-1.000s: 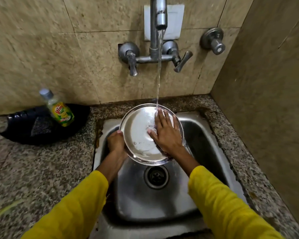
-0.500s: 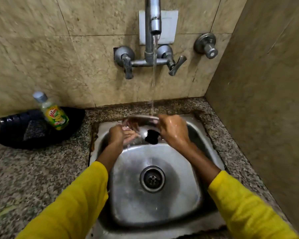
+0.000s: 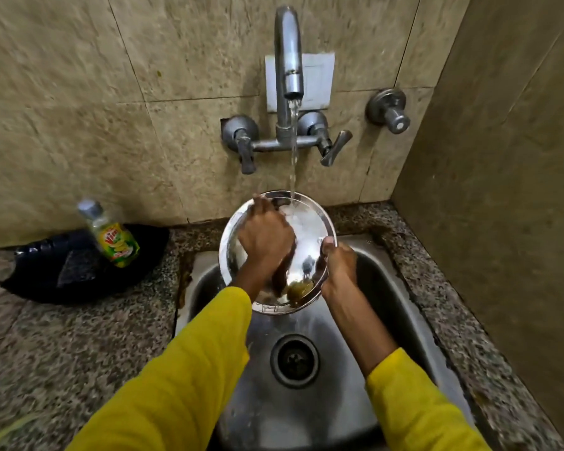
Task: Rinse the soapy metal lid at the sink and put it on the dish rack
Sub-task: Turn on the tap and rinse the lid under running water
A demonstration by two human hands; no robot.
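A round shiny metal lid (image 3: 310, 237) is held tilted over the back of the steel sink (image 3: 411, 320), its face toward me. Water from the tap (image 3: 288, 56) runs onto its upper part. My right hand (image 3: 337, 271) grips the lid's right rim, thumb on the front. My left hand (image 3: 266, 237) lies flat on the lid's face, fingers reaching its upper left edge. No dish rack is in view.
A green and yellow dish soap bottle (image 3: 111, 237) stands in a black tray (image 3: 79, 271) on the speckled stone counter (image 3: 62, 353) to the left. A tiled wall rises close on the right. The sink drain (image 3: 294, 360) lies below the lid.
The lid was flipped: it went edge-on half a second ago and faces me again now. The holding hand switched from left to right, and my left hand now rubs the face.
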